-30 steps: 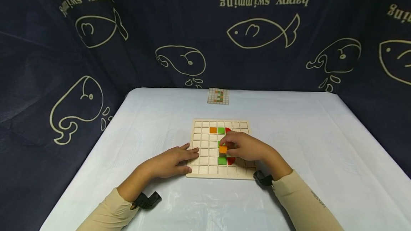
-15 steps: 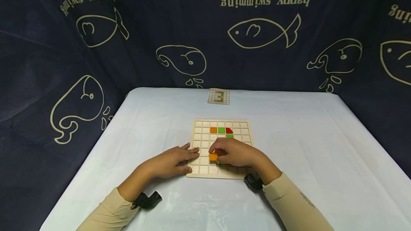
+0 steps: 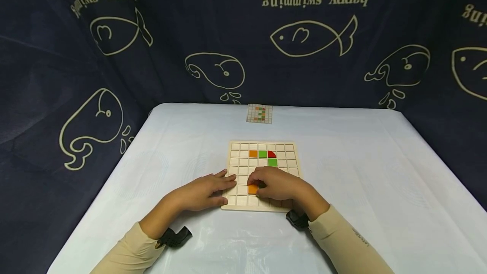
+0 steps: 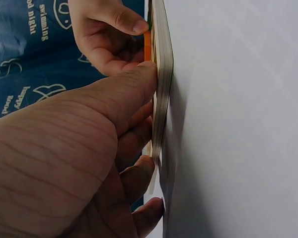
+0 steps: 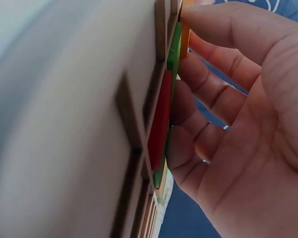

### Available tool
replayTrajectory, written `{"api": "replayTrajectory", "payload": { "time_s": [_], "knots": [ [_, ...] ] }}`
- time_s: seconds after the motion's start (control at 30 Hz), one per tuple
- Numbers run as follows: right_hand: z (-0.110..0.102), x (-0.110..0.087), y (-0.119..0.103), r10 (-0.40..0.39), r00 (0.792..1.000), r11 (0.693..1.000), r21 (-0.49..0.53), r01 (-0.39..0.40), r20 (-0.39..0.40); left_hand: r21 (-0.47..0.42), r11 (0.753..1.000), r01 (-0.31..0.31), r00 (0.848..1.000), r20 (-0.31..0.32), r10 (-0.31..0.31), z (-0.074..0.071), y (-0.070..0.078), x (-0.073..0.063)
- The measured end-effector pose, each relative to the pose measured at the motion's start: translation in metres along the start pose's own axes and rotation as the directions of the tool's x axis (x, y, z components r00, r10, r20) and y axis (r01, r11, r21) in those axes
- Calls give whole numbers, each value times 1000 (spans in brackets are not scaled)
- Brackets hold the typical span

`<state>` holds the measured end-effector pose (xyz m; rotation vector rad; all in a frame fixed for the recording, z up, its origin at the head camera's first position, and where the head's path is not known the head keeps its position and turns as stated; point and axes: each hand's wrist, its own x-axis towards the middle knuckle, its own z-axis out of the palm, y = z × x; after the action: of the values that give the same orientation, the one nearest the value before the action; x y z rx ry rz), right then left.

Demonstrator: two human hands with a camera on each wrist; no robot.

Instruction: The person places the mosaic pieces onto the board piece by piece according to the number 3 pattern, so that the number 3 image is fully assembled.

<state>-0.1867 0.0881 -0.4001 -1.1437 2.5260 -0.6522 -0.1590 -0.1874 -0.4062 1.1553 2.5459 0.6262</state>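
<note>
A wooden grid board (image 3: 241, 201) lies on the table. My left hand (image 3: 203, 191) rests on its left edge with the fingers spread. In the lower middle of the board, my right hand (image 3: 277, 183) pinches an orange square block (image 3: 253, 189) between thumb and fingers, over a cell. The same orange block (image 5: 186, 42) stands slightly proud of the green block (image 5: 174, 52) beside it in the right wrist view, near a red block (image 5: 161, 116). Farther up the grid sit another orange block (image 3: 253, 154), a green block (image 3: 262, 154) and a red quarter-round (image 3: 272, 154). My right hand hides several middle cells.
A small pattern card (image 3: 259, 113) with coloured squares lies near the table's far edge. White cloth covers the table (image 3: 342, 151). A dark curtain (image 3: 243, 20) with fish drawings hangs behind and at the sides.
My right hand has moved left and toward me with the orange block, then lowered it to the grid. Blocks on the upper right have come into view. My left hand has stayed put.
</note>
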Motion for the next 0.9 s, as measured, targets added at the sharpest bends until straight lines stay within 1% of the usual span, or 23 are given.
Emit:
{"api": "replayTrajectory", "payload": {
  "time_s": [0.33,0.5,0.63,0.77,0.83,0.9],
  "knots": [
    [-1,-2,-3,25,1000,999,34,-25,2,-9,1000,-10,1000,1,10,-1,0,0],
    [-2,-2,-4,38,999,999,35,-38,5,-7,1000,-5,1000,1,5,0,0,1],
    [-7,-5,-6,39,999,997,64,-39,2,-5,1000,0,1000,2,0,0,-1,0],
    [-19,-15,-1,46,998,995,94,-42,-38,-17,1000,4,1000,0,-4,1,-1,-1],
    [-28,-23,5,56,995,994,103,-48,-78,-31,999,10,1000,-12,-10,0,-1,-1],
    [-38,-35,14,74,989,994,92,-62,-131,-40,999,17,999,-41,-19,-1,0,-1]
  ]
}}
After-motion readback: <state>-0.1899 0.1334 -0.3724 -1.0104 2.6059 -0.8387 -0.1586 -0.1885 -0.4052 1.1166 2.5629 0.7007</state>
